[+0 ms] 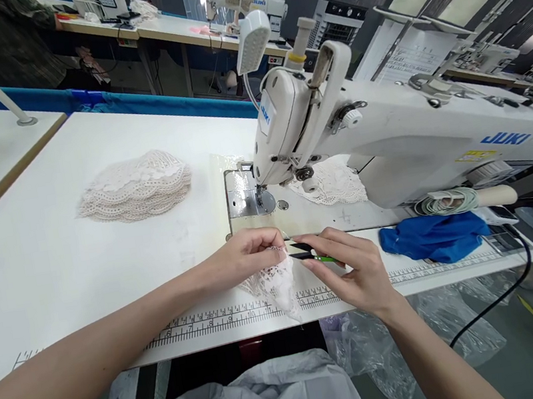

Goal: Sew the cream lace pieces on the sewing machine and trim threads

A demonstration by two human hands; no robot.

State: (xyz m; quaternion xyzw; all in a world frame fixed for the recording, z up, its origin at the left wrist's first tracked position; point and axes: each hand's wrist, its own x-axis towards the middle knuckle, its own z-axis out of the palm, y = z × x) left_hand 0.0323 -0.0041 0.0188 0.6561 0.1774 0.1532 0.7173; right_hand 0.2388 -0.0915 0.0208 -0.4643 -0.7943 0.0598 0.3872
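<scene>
My left hand (255, 255) pinches a piece of white lace (280, 285), which hangs over the printed ruler near the table's front edge. In my right hand (350, 264) is a pair of thread snips (324, 258) with dark blades and a bit of green. The blades point left, apart from each other, close beside the lace at my left fingertips. Just behind my hands stands a white sewing machine (304, 119), its needle over the metal plate (247, 202). More lace (332, 182) lies under the machine's arm.
A stack of lace pieces (135, 186) lies on the white table (57, 280) at left. Blue cloth (434, 237) and a cord-wound cone (469, 199) rest at right. A black cable (508, 289) hangs off the right end. Another person (4, 45) is at the far left.
</scene>
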